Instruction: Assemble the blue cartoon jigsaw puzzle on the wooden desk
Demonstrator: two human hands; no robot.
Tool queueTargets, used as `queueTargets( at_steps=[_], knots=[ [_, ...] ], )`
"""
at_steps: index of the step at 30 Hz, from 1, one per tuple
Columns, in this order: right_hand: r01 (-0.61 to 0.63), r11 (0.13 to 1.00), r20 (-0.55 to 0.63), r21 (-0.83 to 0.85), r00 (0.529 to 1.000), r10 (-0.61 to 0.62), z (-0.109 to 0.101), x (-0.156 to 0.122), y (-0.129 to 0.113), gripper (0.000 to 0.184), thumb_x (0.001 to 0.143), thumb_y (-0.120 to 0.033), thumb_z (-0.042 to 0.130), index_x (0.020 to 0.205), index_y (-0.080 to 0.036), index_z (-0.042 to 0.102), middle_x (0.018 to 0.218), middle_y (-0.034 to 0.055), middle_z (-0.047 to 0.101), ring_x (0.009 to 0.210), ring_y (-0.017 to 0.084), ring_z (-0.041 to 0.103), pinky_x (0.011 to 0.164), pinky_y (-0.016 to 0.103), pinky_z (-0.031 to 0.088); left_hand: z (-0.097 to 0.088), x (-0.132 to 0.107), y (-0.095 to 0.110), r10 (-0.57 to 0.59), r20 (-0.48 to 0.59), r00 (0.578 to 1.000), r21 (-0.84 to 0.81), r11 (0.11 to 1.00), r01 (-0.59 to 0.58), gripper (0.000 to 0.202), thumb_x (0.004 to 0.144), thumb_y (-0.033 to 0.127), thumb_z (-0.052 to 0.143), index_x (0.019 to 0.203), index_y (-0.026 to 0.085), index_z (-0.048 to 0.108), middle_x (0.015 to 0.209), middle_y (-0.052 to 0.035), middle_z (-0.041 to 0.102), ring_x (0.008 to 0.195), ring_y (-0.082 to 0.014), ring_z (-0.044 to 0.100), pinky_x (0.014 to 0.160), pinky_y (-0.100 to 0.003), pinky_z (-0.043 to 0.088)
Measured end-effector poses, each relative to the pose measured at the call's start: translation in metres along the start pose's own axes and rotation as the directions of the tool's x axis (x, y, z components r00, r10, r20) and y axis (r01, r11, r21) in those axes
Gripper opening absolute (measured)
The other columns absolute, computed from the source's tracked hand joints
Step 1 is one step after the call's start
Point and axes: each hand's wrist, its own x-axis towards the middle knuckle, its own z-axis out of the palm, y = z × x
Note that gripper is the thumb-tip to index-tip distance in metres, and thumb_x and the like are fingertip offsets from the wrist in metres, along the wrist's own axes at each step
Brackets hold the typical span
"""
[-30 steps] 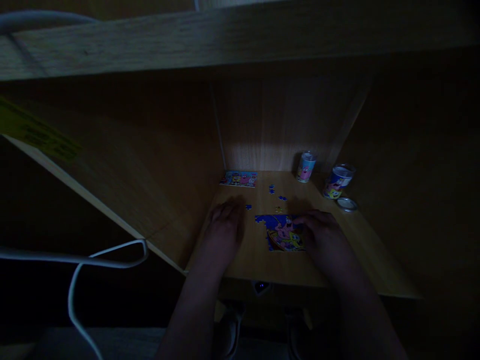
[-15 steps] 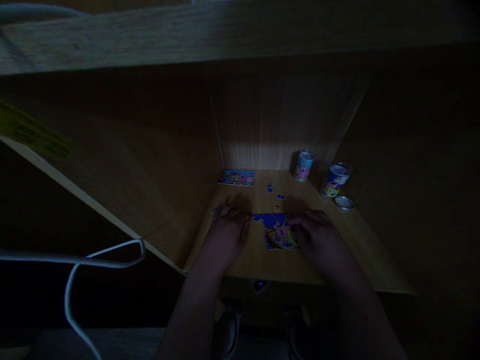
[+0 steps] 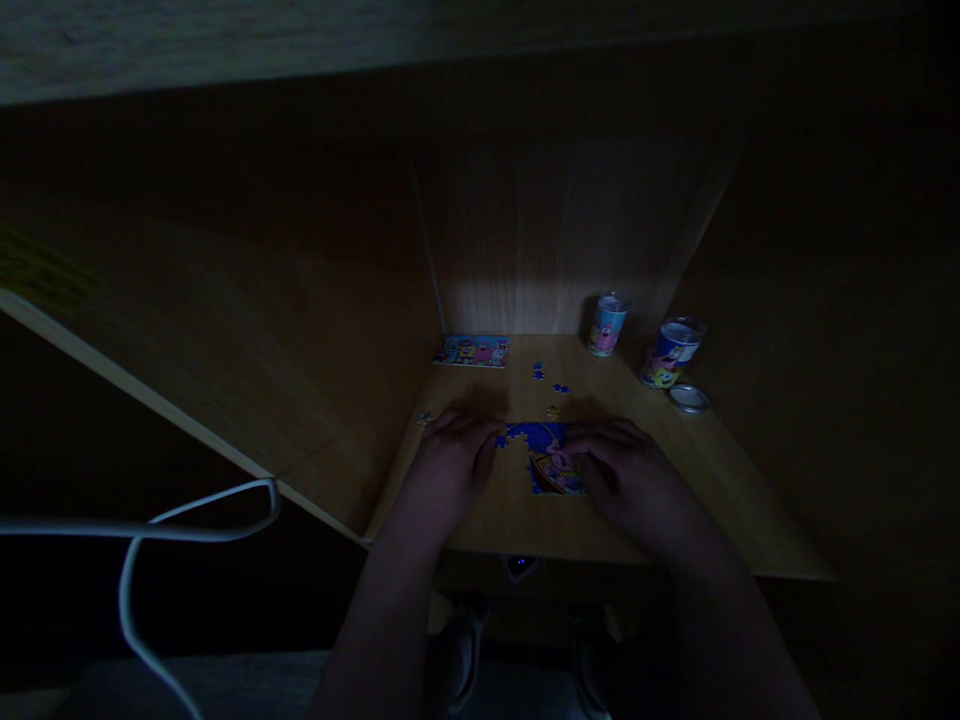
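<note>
A partly assembled jigsaw puzzle (image 3: 546,470), blue with a pink cartoon figure, lies on the wooden shelf board. My right hand (image 3: 619,460) rests over its right part, fingers bent and pressed onto it, covering that side. At the puzzle's upper left edge, my left hand (image 3: 456,455) has thumb and fingers together at a small blue puzzle piece (image 3: 501,441); the fingertips are dim. Loose blue pieces (image 3: 538,371) and another blue pair (image 3: 561,389) lie beyond. A yellowish piece (image 3: 553,411) sits just above the puzzle, and a pale piece (image 3: 425,417) is left of my left hand.
Farther back at the left lies another assembled cartoon puzzle (image 3: 472,351). Two cartoon-printed cans, one at the back (image 3: 607,325) and one nearer (image 3: 673,353), stand at the right beside a round lid (image 3: 688,399). A white cable (image 3: 187,532) hangs at the left.
My right hand has slid slightly left over the puzzle, covering more of it. The left hand stays at the upper left edge, where more of a blue piece now shows. The view has shifted slightly.
</note>
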Motion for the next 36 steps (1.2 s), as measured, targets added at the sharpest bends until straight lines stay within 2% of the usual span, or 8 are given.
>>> queueTargets(
  at_steps=[7,14,20,32,36],
  knots=[
    [-0.009,1.0,0.005,0.01,1.0,0.009,-0.0027,0.0014,-0.0045,0.025,0.097,-0.014,0.06,0.106,-0.028,0.078,0.113,0.0025,0.081,0.108,0.024,0.071,0.099,0.047,0.054,0.0009,-0.0011,-0.003,-0.071,0.052,0.996,0.073,0.995,0.067,0.016,0.099,0.023,0.07,0.113,0.028,0.077,0.123,-0.0055,0.07,0.115,-0.0285,0.064,0.104,-0.049,0.05],
    [0.009,0.999,0.042,0.031,0.999,-0.011,-0.0031,0.001,-0.0039,0.022,0.097,-0.015,0.062,0.105,-0.027,0.078,0.114,0.0035,0.081,0.108,0.025,0.07,0.099,0.047,0.053,0.0005,-0.0006,-0.0033,-0.118,0.054,0.992,0.033,0.993,0.116,0.01,0.097,0.021,0.072,0.106,0.025,0.071,0.12,-0.0057,0.07,0.116,-0.0278,0.063,0.106,-0.048,0.049],
    [0.014,0.998,0.036,0.055,0.999,-0.016,-0.003,0.0006,-0.004,0.021,0.098,-0.015,0.061,0.103,-0.028,0.077,0.114,0.0015,0.08,0.109,0.024,0.07,0.099,0.046,0.053,-0.0004,-0.0008,-0.0055,-0.106,0.055,0.993,-0.001,0.994,0.106,0.01,0.098,0.019,0.07,0.106,0.025,0.068,0.117,-0.005,0.07,0.115,-0.0274,0.062,0.106,-0.048,0.048],
    [0.02,0.998,0.057,0.058,0.998,-0.023,-0.006,0.0016,-0.0078,0.021,0.099,-0.017,0.059,0.101,-0.028,0.076,0.113,0.0014,0.08,0.106,0.024,0.07,0.096,0.046,0.054,0.0008,0.0009,-0.0021,-0.135,0.053,0.989,0.075,0.988,0.131,0.009,0.1,0.02,0.068,0.107,0.024,0.07,0.121,-0.0061,0.071,0.116,-0.0287,0.063,0.104,-0.048,0.049],
    [0.016,0.998,0.053,0.063,0.998,-0.019,-0.0056,0.0013,-0.0081,0.022,0.099,-0.016,0.059,0.101,-0.029,0.077,0.112,0.0008,0.081,0.106,0.024,0.07,0.097,0.046,0.054,0.001,0.0005,-0.0021,-0.098,0.043,0.994,0.073,0.993,0.094,0.012,0.101,0.02,0.067,0.11,0.026,0.072,0.122,-0.0047,0.071,0.117,-0.0279,0.062,0.104,-0.048,0.048]
  ],
)
